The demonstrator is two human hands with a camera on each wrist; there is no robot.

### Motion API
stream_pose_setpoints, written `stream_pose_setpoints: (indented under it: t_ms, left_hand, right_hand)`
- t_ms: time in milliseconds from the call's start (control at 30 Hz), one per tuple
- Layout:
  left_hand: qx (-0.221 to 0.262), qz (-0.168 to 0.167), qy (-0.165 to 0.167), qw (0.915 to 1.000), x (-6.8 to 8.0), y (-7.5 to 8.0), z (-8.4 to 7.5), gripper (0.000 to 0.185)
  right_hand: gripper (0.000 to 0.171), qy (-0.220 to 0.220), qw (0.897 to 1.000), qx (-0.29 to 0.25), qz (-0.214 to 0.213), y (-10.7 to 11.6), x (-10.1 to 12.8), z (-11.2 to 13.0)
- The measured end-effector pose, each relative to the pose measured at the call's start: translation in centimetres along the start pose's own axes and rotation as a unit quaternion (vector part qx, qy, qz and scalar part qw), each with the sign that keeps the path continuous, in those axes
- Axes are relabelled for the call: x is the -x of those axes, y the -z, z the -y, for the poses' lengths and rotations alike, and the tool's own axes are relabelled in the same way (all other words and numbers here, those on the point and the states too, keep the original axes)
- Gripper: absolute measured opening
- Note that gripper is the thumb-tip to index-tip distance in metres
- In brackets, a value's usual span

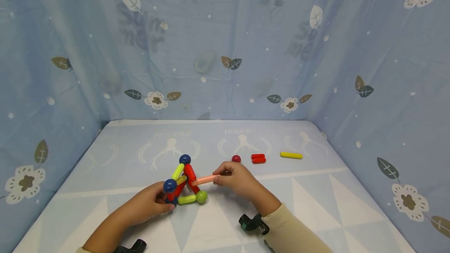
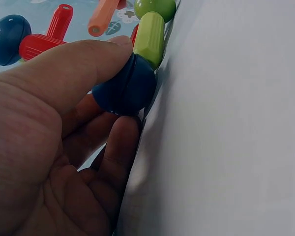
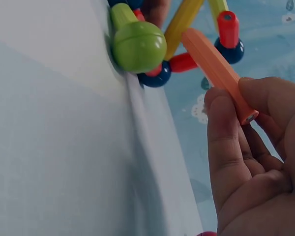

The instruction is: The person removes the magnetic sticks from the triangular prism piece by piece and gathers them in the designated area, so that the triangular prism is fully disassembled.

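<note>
My left hand (image 1: 150,205) holds a frame of magnetic rods and balls at its lower left corner. In the left wrist view the thumb and fingers grip a blue ball (image 2: 125,86) joined to a light green rod (image 2: 150,39). That rod leads to a green ball (image 3: 140,46) on the table. Two more blue balls, an upper one (image 1: 184,159) and one to the left (image 1: 170,185), are joined by a yellow-green rod (image 1: 178,171). My right hand (image 1: 236,179) pinches an orange rod (image 3: 219,71) by one end, its far end close to the frame's red rods (image 1: 190,172).
Behind the right hand lie a red ball (image 1: 236,159), two short red rods (image 1: 258,158) and a yellow rod (image 1: 291,155). A patterned cloth covers the table (image 1: 309,206). Blue curtains (image 1: 218,30) enclose the back and sides.
</note>
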State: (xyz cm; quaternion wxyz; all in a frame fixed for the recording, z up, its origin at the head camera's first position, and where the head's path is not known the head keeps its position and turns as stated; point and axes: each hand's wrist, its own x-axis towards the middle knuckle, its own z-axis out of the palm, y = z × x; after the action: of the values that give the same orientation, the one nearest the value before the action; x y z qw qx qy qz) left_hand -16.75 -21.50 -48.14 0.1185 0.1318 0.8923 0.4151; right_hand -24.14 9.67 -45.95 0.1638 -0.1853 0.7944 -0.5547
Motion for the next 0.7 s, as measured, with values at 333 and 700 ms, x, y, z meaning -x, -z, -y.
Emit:
stream_pose_setpoints:
  t_ms: [333, 700]
  left_hand:
    - [0.005, 0.0, 0.015, 0.9999, -0.2, -0.1, -0.2, 0.043]
    - [0.01, 0.008, 0.016, 0.9998, 0.0, -0.1, -0.5, 0.046]
  right_hand:
    - [0.015, -0.011, 1.0, -0.013, -0.02, 1.6, 0.2, -0.6]
    - [0.016, -0.019, 0.999, 0.012, -0.04, 2.9, 0.1, -1.0]
